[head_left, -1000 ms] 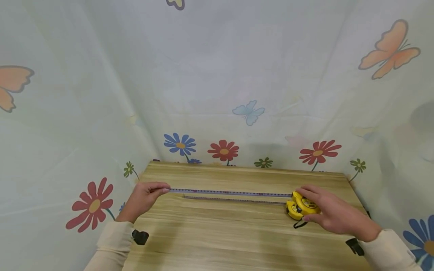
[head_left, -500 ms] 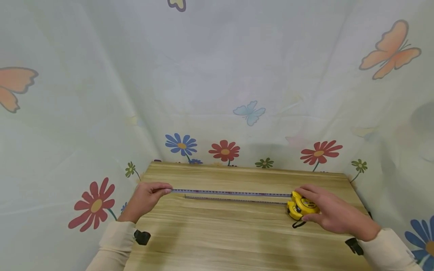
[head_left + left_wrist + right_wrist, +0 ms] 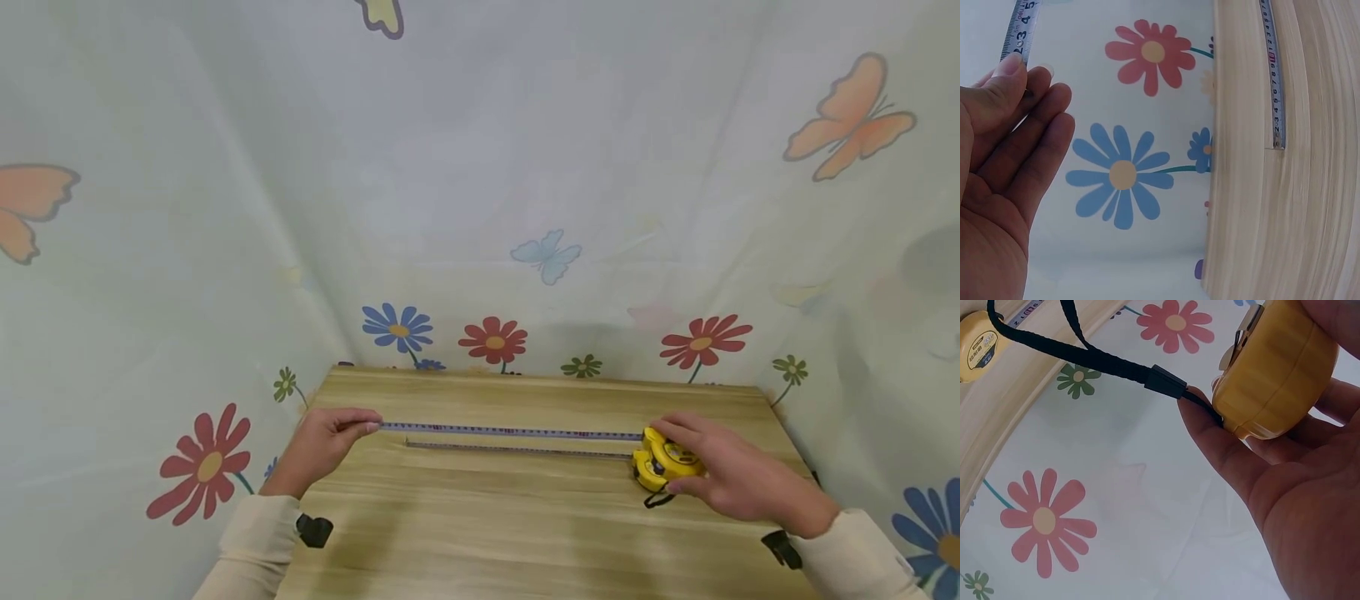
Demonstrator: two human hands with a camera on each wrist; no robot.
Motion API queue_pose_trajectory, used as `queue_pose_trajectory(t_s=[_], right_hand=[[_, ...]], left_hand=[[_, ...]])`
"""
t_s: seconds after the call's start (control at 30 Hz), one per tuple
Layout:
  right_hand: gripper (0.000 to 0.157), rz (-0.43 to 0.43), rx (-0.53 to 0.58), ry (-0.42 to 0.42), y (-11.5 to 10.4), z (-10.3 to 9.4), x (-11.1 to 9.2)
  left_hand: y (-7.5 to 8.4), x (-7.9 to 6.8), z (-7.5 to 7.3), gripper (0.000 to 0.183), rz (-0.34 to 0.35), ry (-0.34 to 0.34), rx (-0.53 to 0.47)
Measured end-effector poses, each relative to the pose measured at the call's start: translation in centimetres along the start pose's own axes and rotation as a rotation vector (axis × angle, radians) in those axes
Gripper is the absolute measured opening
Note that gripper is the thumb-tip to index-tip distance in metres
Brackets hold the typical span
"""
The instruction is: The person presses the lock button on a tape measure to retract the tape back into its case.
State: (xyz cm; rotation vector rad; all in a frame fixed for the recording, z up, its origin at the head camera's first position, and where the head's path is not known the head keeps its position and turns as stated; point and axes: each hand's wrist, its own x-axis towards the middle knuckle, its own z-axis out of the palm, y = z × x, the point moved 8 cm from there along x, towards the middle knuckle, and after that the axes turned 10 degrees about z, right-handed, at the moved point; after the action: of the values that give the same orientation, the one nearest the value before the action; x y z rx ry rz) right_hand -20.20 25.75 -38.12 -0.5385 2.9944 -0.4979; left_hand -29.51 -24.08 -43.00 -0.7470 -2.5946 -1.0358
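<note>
A person works over a wooden desk (image 3: 525, 533), with both hands above its far half. The left hand (image 3: 322, 446), toward the left edge of the desk, pinches the end of a metal blade (image 3: 510, 432) between thumb and fingertips, while its other fingers are only loosely bent. The right hand (image 3: 735, 477), toward the right edge, holds a yellow tape case (image 3: 677, 452), with the thumb and the fingers curled around it. This case is the container of the blade: the part which is out runs straight from the mouth of the case to the left hand, nearly parallel to the far edge; how much lies inside cannot be told. In the left wrist view the pinched blade appears against the cloth, raised from the desk. A black strap (image 3: 1085, 356) hangs from the held case. Just beside it, a little nearer to the near edge, a second yellow case (image 3: 648, 471) rests on the desk; whether the two cases touch is not clear. From it a second blade (image 3: 517, 451) lies along the wood toward the left edge, its free end stopping before the left hand. Behind the far edge stands a pale cloth (image 3: 450, 183), printed with flowers and butterflies.
</note>
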Motion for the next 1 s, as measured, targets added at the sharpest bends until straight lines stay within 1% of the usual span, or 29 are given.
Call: queue_pose_trajectory(t_s=[0.13,0.27,0.37,0.57,0.67,0.8,1.0], right_hand=[[0.068,0.012,0.004,-0.003,0.1,0.0,0.0],[0.068,0.024,0.013,-0.010,0.3,-0.1,-0.1],[0.068,0.024,0.019,-0.012,0.5,-0.1,-0.2],[0.068,0.028,0.019,-0.004,0.7,-0.2,-0.2],[0.068,0.025,0.018,0.002,0.8,-0.2,-0.2],[0.068,0.018,0.024,0.004,0.9,-0.2,0.0],[0.070,0.040,0.035,-0.007,1.3,-0.5,-0.1]], left_hand=[[0.3,0.2,0.1,0.015,0.004,0.001,0.000],[0.6,0.6,0.3,0.015,0.037,0.004,-0.014],[0.8,0.9,0.4,0.016,0.049,0.000,-0.029],[0.9,1.2,0.7,0.016,0.033,-0.004,-0.038],[1.1,1.3,0.8,0.016,0.038,-0.006,-0.043],[1.3,1.6,0.7,0.016,0.046,0.008,-0.041],[1.5,2.2,0.9,0.016,0.056,0.016,-0.038]])
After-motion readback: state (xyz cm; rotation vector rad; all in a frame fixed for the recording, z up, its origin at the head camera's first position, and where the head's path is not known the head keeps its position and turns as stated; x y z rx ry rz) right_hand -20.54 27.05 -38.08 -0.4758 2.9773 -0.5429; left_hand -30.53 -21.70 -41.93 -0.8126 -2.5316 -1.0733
